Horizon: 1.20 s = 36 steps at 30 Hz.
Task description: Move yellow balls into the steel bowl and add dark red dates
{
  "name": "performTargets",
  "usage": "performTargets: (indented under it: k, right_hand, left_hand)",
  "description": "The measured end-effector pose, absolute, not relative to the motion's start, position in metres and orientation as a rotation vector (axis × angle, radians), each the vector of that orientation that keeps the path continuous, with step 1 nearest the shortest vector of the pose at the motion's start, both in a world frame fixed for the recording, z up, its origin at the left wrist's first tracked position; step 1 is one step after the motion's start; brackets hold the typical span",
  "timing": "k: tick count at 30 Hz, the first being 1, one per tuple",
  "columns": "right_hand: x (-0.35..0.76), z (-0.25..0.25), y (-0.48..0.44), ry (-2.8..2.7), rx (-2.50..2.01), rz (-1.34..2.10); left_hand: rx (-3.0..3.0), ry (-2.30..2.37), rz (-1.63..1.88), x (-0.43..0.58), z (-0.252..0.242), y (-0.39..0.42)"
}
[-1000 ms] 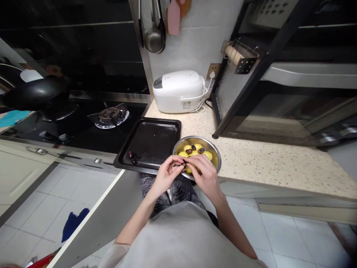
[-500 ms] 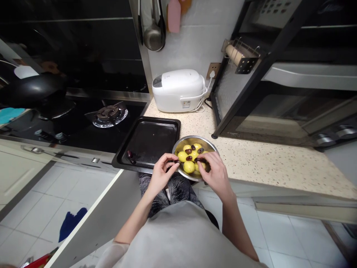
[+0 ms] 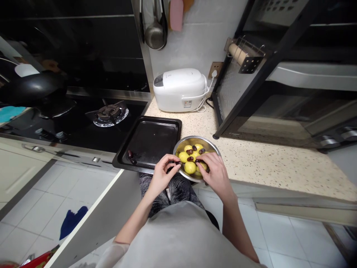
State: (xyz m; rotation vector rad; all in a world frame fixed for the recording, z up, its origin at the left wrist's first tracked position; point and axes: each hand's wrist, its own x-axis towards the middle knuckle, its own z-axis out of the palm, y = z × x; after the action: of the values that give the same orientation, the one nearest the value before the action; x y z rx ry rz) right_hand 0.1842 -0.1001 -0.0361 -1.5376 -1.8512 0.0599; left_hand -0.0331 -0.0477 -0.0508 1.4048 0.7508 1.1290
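A steel bowl (image 3: 214,150) at the counter's front edge holds several yellow balls (image 3: 190,167) and dark dates (image 3: 190,152). My left hand (image 3: 163,175) hovers at the bowl's left rim, fingers curled and pinched on a small dark piece I cannot name. My right hand (image 3: 214,172) reaches into the bowl from the right, its fingertips pinching a dark date beside the yellow balls. To the left of the bowl lies a black baking tray (image 3: 150,143) with one stuffed date (image 3: 131,156) in its near left corner.
A white rice cooker (image 3: 180,89) stands at the wall behind the tray. A gas hob (image 3: 110,115) with a black pan (image 3: 33,89) is on the left. A black rack with an oven (image 3: 279,108) fills the right. Speckled counter (image 3: 264,163) runs rightward.
My hands, joined over the bowl's front a second ago, have parted. The right hand moved into the bowl onto a date; the left stays at the rim.
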Motion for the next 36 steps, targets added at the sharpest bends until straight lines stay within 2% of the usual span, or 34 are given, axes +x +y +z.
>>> performTargets:
  k: [8,20,24,30,36]
  right_hand:
    - [0.169,-0.025,-0.107,-1.87,-1.251,0.2]
    - [0.165,-0.026,-0.11,-1.795,-1.117,0.379]
    - [0.181,-0.022,-0.11,-1.689,-1.243,0.344]
    - [0.212,-0.029,-0.104,-1.515,-1.556,0.024]
    - [0.212,-0.041,-0.098,-1.649,-1.597,0.038]
  left_hand:
    - [1.423,0.703,1.076,-0.025,-0.045,-0.059]
    - [1.315,0.624,1.032,-0.021,-0.039,-0.069]
    - [1.429,0.659,1.045,-0.025,-0.039,-0.067]
    - [1.564,0.776,1.167,-0.038,-0.036,-0.056]
    - [1.666,0.875,1.206,-0.049,-0.033,-0.051]
